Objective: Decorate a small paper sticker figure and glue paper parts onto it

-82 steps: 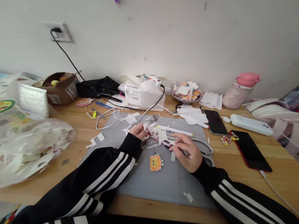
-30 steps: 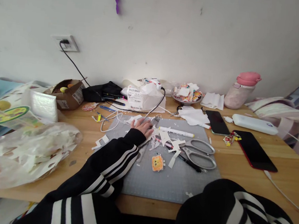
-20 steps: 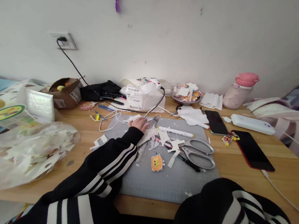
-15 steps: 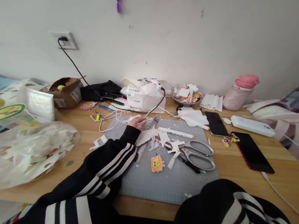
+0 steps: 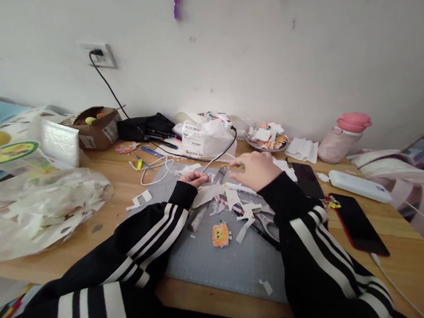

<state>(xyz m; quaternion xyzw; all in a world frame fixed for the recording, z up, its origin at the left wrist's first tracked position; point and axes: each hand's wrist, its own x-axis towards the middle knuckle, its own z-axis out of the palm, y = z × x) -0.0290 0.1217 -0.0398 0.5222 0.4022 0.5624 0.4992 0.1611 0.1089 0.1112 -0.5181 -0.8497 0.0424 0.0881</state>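
Observation:
My left hand [image 5: 194,178] rests over the far left part of the grey cutting mat [image 5: 230,272], fingertips pinched together beside paper scraps [image 5: 206,194]. Whatever is between them is too small to make out. My right hand [image 5: 257,171] hovers above the mat's far side, fingers curved with a gap between thumb and forefinger, apparently holding nothing. Beneath it lies a white marker [image 5: 237,187], partly covered. Grey-handled scissors [image 5: 268,224] are half hidden by my right sleeve. Nearer me sits a small orange square with a drawn face [image 5: 220,235]. A ruler [image 5: 198,220] runs past my left cuff.
Left stands a plastic bag of paper scraps [image 5: 44,213], with a cardboard box [image 5: 100,137] behind. Along the wall are a white package [image 5: 195,140], a bowl of scraps [image 5: 266,136] and a pink-lidded bottle [image 5: 342,140]. Two phones [image 5: 362,224] lie right.
My right hand has come up from the lower right and reached over the far side of the mat. My left hand has shifted slightly, its fingertips now pinched together.

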